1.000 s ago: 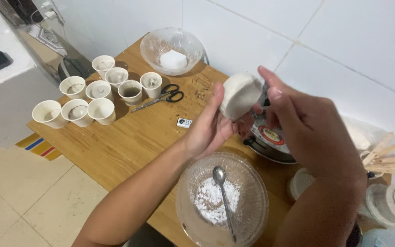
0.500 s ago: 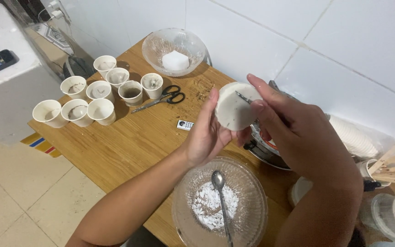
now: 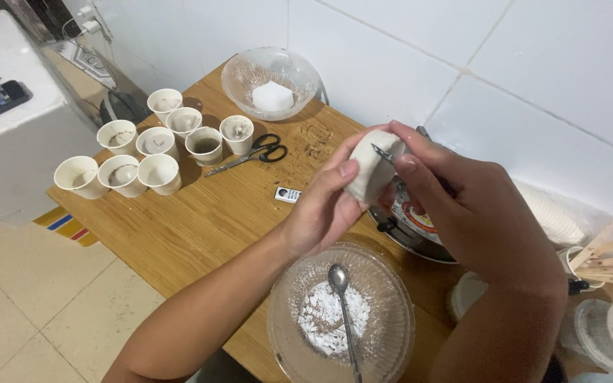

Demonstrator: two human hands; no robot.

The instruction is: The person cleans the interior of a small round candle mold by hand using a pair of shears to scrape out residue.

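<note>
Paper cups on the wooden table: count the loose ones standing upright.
8, clustered at the table's far-left end: five in the back row, three nearer the edge. None seems hidden.

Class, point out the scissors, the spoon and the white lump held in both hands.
scissors (image 3: pixel 269 150): head view, on the black handles.
spoon (image 3: pixel 338 279): head view, on its bowl.
white lump (image 3: pixel 367 172): head view, on its bare side between the fingers.

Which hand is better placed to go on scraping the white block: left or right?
Right. The right hand already pinches the small blade against the white block, above the glass bowl of powder. The left hand cradles the block, so it is occupied.
</note>
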